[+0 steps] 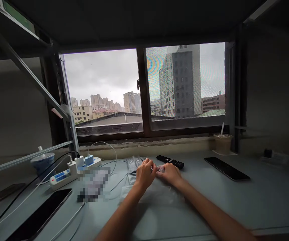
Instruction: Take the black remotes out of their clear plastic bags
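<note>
Close together over the middle of the table, my left hand [145,172] and my right hand [169,173] both have their fingers closed on a small pinkish-purple item [160,168]. It looks partly like clear wrapping, but its kind is too small to make out. Beneath my wrists lies a flat translucent plastic bag [156,196]. Just left of and behind my left hand is a crinkled grey plastic bag [133,163] with something dark in it. A black remote control [170,161] rests behind my right hand.
On the left are a power strip [63,179] with plugs and cables, a black phone [40,214] and a blue cup [42,162]. To the right lie a dark tablet or phone [226,168] and a drink cup with a straw [223,144]. A metal rack post [72,134] stands by the window.
</note>
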Action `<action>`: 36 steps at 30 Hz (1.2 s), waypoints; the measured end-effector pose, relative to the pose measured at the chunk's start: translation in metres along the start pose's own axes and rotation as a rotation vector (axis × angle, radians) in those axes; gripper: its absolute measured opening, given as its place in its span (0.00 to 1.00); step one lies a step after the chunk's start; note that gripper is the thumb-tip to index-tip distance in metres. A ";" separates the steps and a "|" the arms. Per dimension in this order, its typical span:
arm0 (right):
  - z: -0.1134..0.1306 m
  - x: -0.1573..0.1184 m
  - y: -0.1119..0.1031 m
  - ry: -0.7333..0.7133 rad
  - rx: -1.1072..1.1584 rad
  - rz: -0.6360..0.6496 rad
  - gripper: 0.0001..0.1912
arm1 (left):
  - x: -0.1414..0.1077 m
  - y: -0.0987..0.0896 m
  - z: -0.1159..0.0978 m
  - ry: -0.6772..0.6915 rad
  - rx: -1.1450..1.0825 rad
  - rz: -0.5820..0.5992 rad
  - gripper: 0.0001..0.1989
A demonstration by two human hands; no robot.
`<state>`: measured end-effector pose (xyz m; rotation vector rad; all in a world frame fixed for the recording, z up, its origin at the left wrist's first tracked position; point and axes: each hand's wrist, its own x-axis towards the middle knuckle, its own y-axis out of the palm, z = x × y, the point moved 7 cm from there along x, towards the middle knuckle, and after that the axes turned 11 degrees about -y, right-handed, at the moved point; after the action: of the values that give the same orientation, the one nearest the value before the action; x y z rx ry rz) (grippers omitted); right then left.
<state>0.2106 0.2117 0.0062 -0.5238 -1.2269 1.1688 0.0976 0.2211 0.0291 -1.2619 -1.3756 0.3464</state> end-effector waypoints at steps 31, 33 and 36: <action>-0.027 0.000 -0.002 0.207 -0.105 -0.028 0.16 | -0.003 0.024 -0.001 0.108 -0.081 0.215 0.18; -0.029 0.000 -0.003 0.225 -0.111 -0.026 0.18 | -0.002 0.023 0.001 0.093 -0.079 0.204 0.18; -0.032 -0.001 -0.004 0.257 -0.083 -0.022 0.19 | -0.001 0.023 0.004 0.073 -0.071 0.199 0.21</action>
<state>0.2413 0.2179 -0.0008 -0.6984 -1.0591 1.0004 0.1050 0.2306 0.0087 -1.4606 -1.2129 0.3871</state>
